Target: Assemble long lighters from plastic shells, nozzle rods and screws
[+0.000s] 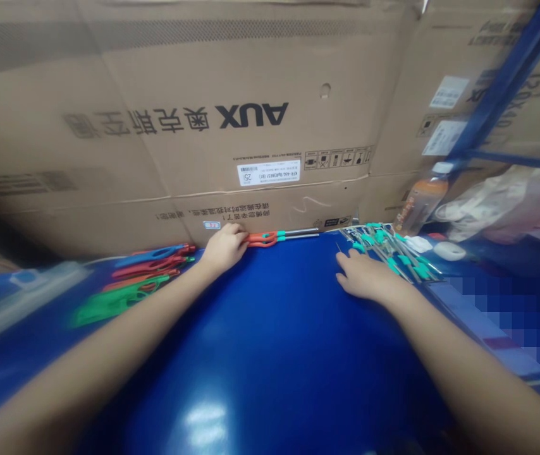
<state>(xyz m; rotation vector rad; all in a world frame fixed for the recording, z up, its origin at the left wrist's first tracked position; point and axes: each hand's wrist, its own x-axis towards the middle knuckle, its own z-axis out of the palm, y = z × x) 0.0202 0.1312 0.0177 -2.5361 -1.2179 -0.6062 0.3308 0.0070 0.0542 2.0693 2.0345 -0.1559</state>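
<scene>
At the back of the blue table, my left hand [226, 248] is closed around the handle end of orange long-neck lighters [263, 239]. They seem to be two side by side, with teal collars and thin metal tubes pointing right. My right hand [365, 273] is at the left edge of a pile of metal tubes with teal collars [405, 262]. Its thumb and fingers are apart, and a thin dark sliver shows by the fingertips; whether they touch it is unclear. Left of my left arm lie blue, red, orange and green handles [144, 272], blurred.
A large cardboard box [194, 76] walls off the back of the blue table [251, 354]. A bottle of orange drink [422, 199] stands behind the tubes, near a white rounded object [449, 251] and plastic bags [488, 202]. A blue metal frame [502, 82] rises at right.
</scene>
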